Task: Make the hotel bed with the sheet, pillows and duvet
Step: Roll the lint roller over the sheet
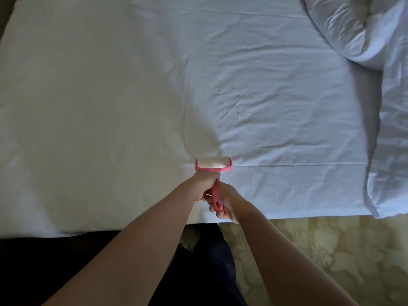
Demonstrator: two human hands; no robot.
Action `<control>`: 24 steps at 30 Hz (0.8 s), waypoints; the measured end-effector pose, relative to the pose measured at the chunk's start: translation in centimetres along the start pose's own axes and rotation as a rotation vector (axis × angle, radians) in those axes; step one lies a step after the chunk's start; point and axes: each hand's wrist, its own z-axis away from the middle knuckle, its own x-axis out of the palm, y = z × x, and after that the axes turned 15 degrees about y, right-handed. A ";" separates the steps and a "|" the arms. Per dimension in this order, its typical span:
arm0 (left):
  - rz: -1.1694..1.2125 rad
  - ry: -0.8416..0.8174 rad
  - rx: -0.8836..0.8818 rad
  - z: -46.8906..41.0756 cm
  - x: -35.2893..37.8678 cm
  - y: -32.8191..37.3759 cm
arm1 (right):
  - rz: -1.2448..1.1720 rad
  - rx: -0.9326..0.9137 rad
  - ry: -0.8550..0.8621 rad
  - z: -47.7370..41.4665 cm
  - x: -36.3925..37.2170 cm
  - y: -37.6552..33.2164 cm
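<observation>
Left grip (pixel 206 184): curled round lint roller (pixel 213 163) handle near head
Right grip (pixel 226 202): holds handle end
Sheet (pixel 110 85): under roller head
Duvet (pixel 364 29): bunched, upper right

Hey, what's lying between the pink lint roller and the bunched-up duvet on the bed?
Only wrinkled sheet with a scatter of small specks on it, as the head view shows; nothing else separates the lint roller and the duvet.

both bare forearms extend forward and converge at centre. left hand (pixel 204 184) grips the roller handle (pixel 217 204) near its head, fingers curled. right hand (pixel 227 200) grips the handle's lower end.
</observation>
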 end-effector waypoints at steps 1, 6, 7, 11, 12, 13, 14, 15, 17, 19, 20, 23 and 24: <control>-0.023 -0.004 -0.003 0.2 0.7 0.0 | -0.016 0.017 0.012 -0.1 -0.4 0.4; -0.055 -0.015 -0.028 0.8 4.6 -0.1 | -0.063 0.079 0.034 -1.8 -3.4 2.5; -0.060 -0.012 -0.038 0.8 5.4 -0.1 | -0.051 0.083 0.035 -2.2 -4.2 2.8; -0.014 0.030 -0.054 0.5 8.2 0.7 | 0.001 0.054 0.003 -3.5 -6.8 2.4; -0.002 0.054 -0.052 0.3 8.5 1.1 | 0.012 0.047 0.002 -4.0 -7.0 1.9; 0.007 0.079 -0.055 0.1 8.6 1.5 | 0.018 0.055 0.004 -4.2 -7.1 1.4; 0.014 0.103 -0.059 -0.2 8.6 1.9 | 0.019 0.073 -0.003 -4.4 -7.0 0.8; 0.028 0.121 -0.063 -0.4 8.6 2.5 | 0.019 0.088 -0.023 -4.7 -7.0 0.2; 0.050 0.134 -0.080 -1.0 8.6 3.7 | 0.032 0.086 -0.071 -5.6 -7.1 -1.0; 0.058 0.127 -0.093 -1.6 8.8 4.7 | 0.048 0.078 -0.101 -6.4 -7.7 -2.1; 0.066 0.126 -0.090 -1.9 9.0 5.3 | 0.050 0.077 -0.119 -6.9 -8.0 -2.7; 0.089 0.137 -0.078 -2.7 9.1 7.0 | 0.064 0.077 -0.158 -7.8 -8.7 -4.5; 0.087 0.139 -0.085 -2.9 9.0 7.5 | 0.073 0.075 -0.162 -8.0 -8.7 -5.0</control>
